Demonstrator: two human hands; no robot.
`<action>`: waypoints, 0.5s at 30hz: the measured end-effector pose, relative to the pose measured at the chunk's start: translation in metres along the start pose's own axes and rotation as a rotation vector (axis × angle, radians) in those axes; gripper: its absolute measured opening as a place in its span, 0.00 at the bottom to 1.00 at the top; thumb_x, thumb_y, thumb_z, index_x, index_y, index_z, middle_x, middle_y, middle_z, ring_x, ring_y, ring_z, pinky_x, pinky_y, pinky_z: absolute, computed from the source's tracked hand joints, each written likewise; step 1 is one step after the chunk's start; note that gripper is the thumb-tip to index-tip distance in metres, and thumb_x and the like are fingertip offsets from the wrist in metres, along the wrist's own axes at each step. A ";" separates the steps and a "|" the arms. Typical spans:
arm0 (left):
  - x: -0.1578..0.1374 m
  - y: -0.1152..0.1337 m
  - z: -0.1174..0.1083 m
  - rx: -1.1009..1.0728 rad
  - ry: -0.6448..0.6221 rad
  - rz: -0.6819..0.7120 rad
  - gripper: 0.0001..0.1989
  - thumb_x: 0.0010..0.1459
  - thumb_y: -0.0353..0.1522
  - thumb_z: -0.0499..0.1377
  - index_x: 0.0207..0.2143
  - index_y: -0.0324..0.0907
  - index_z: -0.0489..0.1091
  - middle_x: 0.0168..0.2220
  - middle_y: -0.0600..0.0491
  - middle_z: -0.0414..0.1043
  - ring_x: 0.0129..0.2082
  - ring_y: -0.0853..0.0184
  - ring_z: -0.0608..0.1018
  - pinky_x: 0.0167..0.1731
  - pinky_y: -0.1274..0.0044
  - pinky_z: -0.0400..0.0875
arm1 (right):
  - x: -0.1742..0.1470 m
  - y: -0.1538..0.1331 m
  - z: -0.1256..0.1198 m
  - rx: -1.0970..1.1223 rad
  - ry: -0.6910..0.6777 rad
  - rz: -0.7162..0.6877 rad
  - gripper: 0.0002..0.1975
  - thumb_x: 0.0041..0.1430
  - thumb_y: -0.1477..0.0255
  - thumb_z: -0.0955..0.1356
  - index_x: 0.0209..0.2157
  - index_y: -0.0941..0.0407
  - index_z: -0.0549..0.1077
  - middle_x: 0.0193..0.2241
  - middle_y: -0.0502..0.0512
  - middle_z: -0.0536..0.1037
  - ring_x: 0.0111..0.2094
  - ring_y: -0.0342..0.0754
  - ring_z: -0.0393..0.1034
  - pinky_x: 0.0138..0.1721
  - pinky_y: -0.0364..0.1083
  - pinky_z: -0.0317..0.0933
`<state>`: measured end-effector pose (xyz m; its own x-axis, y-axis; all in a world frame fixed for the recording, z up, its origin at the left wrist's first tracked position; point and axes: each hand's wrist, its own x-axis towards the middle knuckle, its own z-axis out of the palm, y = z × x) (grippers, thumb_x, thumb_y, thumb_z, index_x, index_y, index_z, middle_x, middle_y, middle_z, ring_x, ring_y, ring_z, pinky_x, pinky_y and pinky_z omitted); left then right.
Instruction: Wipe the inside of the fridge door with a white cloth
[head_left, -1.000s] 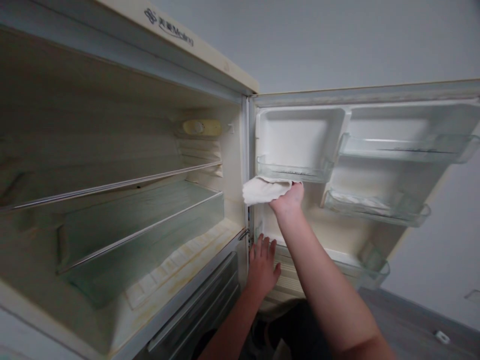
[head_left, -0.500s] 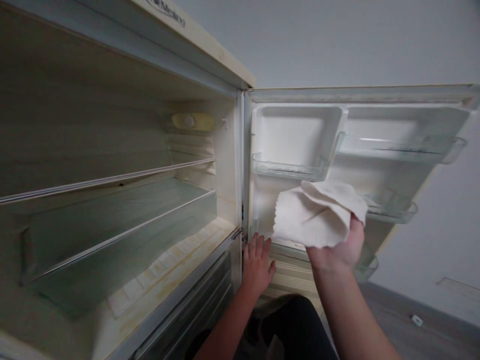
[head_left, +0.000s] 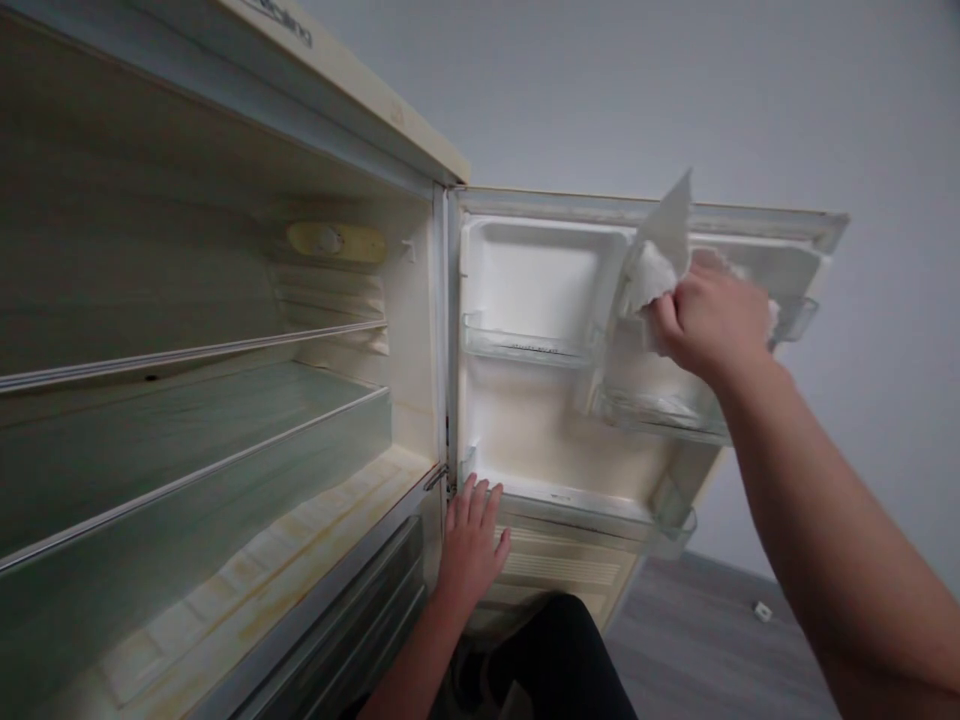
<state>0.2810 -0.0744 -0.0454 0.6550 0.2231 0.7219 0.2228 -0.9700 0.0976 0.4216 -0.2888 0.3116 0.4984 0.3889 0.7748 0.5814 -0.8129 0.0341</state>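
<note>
My right hand point(head_left: 716, 310) is closed round a white cloth point(head_left: 664, 245), with one corner of it sticking up above the fingers. It is in front of the upper right part of the open fridge door point(head_left: 547, 265), near a clear door shelf point(head_left: 660, 415); whether the cloth touches the door I cannot tell. Down by the hinge side, my left hand point(head_left: 472, 540) has its fingers spread and holds nothing. Its fingertips lie at the lower clear door shelf point(head_left: 570, 510).
To the left stands the open fridge interior, with a glass shelf point(head_left: 195, 355), a greenish clear drawer point(head_left: 225, 480) and a yellow-stained bottom ledge point(head_left: 247, 590). A control knob housing point(head_left: 337, 242) sits on its side wall. A small white object point(head_left: 762, 611) lies on the grey floor.
My right hand has gone up from the middle of the door to its upper right and turned over, bunching the cloth. My left hand keeps its place; the view has shifted right.
</note>
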 end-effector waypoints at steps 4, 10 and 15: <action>0.000 0.001 0.000 -0.017 -0.012 0.002 0.29 0.62 0.35 0.59 0.64 0.40 0.63 0.64 0.41 0.66 0.69 0.49 0.60 0.62 0.57 0.63 | 0.034 -0.007 -0.017 0.003 -0.344 -0.082 0.30 0.70 0.54 0.54 0.43 0.62 0.77 0.44 0.72 0.79 0.49 0.62 0.73 0.53 0.56 0.64; 0.002 0.006 -0.002 -0.023 -0.044 0.020 0.30 0.62 0.35 0.59 0.66 0.41 0.61 0.65 0.41 0.66 0.69 0.50 0.60 0.62 0.59 0.63 | 0.074 0.019 0.000 0.187 -0.547 -0.092 0.31 0.64 0.46 0.59 0.51 0.53 0.77 0.57 0.59 0.75 0.54 0.62 0.71 0.58 0.58 0.63; 0.004 0.013 0.000 -0.014 -0.059 0.015 0.31 0.62 0.35 0.59 0.67 0.41 0.60 0.65 0.41 0.65 0.69 0.49 0.61 0.62 0.58 0.64 | 0.068 0.038 0.005 0.199 -0.547 -0.202 0.28 0.65 0.52 0.61 0.54 0.58 0.76 0.60 0.63 0.73 0.59 0.62 0.66 0.63 0.58 0.56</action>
<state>0.2861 -0.0862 -0.0411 0.7001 0.2130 0.6815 0.2024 -0.9745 0.0967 0.4808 -0.2910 0.3621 0.5930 0.7355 0.3278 0.7813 -0.6241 -0.0131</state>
